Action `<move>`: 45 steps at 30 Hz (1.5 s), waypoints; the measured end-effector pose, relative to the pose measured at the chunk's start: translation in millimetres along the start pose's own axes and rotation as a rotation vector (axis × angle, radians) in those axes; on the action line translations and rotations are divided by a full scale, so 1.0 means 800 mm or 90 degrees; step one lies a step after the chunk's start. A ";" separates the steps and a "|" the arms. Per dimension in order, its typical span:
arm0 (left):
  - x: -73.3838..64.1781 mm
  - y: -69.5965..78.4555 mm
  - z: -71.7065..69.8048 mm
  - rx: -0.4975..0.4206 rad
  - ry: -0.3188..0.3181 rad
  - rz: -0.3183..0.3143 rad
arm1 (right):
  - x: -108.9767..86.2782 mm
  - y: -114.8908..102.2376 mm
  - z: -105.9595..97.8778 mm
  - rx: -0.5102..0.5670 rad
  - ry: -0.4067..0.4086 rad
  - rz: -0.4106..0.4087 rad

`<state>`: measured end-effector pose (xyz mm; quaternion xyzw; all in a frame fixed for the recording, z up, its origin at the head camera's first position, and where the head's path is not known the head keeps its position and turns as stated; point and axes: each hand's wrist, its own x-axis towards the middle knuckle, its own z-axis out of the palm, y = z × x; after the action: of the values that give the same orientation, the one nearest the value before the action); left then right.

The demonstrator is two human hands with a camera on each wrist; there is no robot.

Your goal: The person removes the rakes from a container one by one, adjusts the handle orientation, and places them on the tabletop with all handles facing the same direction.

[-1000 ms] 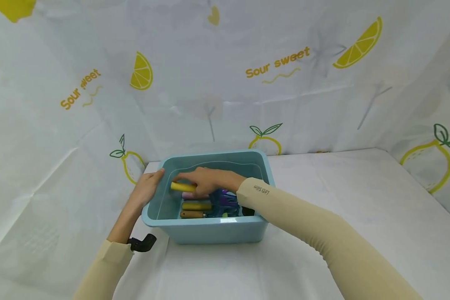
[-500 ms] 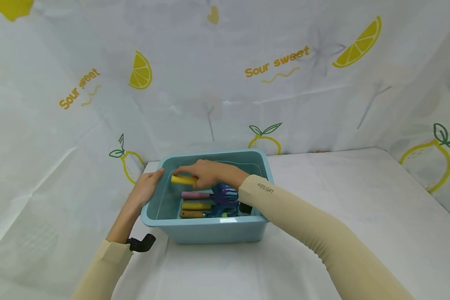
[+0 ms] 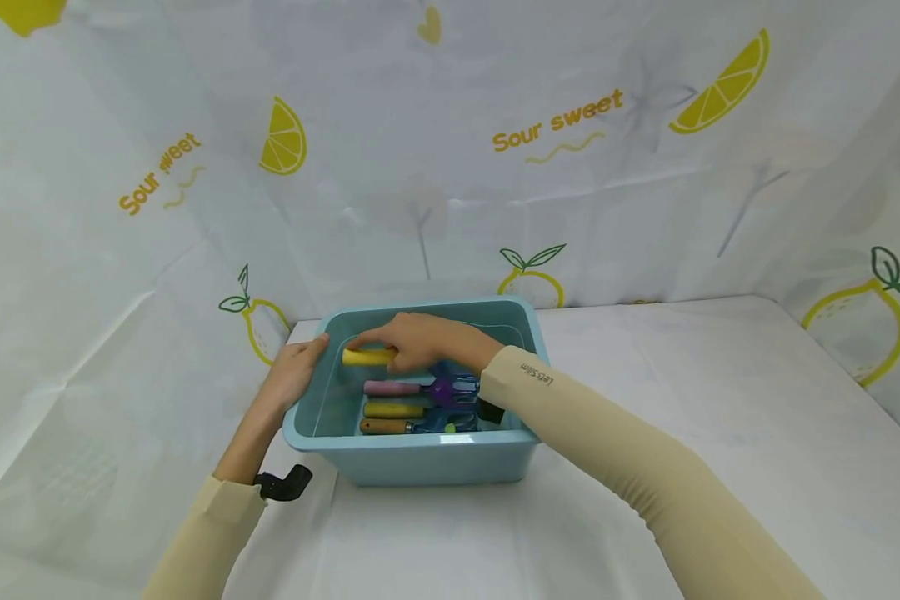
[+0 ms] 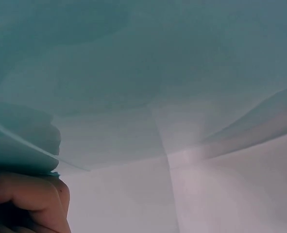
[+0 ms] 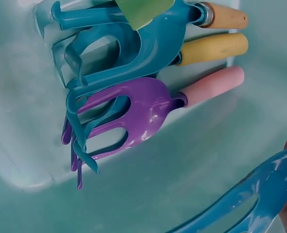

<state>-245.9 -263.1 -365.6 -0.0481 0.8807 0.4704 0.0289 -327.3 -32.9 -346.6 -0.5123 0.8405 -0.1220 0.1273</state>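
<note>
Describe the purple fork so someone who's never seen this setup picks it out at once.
On the white table stands a blue tub. Inside, three tools lie in a row; the purple fork is farthest from the wearer. Only it has a pink handle; its blue-headed neighbours have a yellow handle and a wooden handle.

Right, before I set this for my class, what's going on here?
A person is handling hand tools in a light blue tub. The left hand holds the tub's left rim, and the right hand grips a blue tool with a yellow handle, apart from the others. Lying in the tub, handles side by side, are a purple fork with a pink handle, a second yellow-handled tool and a wooden-handled tool.
</note>
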 end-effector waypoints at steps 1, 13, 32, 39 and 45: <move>0.000 0.000 0.000 0.002 -0.002 0.001 | -0.001 0.001 0.000 -0.006 0.001 -0.001; 0.001 -0.004 0.000 0.019 -0.010 0.004 | -0.003 0.003 -0.004 -0.002 -0.004 -0.028; 0.003 -0.004 -0.002 0.032 -0.003 0.018 | -0.019 -0.004 -0.028 -0.015 -0.005 -0.025; 0.001 -0.004 -0.001 0.038 0.003 0.013 | -0.027 -0.006 -0.041 -0.020 0.011 -0.022; 0.004 -0.005 -0.002 0.031 0.002 0.021 | -0.039 -0.012 -0.056 -0.046 0.019 -0.023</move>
<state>-248.8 -267.1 -368.2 -0.0338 0.8926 0.4491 0.0212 -320.8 -6.1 -298.6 -0.5299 0.8367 -0.1013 0.0938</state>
